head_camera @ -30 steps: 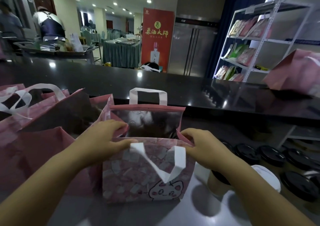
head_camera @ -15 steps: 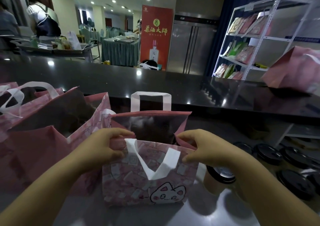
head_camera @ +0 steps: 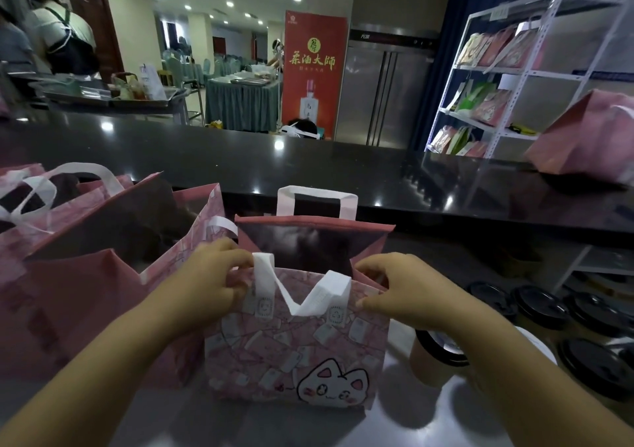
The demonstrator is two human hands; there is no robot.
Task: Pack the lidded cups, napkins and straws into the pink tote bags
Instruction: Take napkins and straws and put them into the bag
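The left hand (head_camera: 209, 282) and right hand (head_camera: 398, 292) have re-gripped and now pinch the near rim of the pink cat-printed fabric tote bag (head_camera: 295, 350) at the near edge of the grey counter (head_camera: 308, 426), holding its mouth spread, apparently ready for loading.

Grey counter (head_camera: 308, 427) bears pink tote bags (head_camera: 291, 354) — lidded cups (head_camera: 539, 306).

Both hands, left (head_camera: 209, 276) and right (head_camera: 394, 287), pinch the top edges of an upright pink tote (head_camera: 295, 350), lidded cups (head_camera: 442, 350) just beside it.
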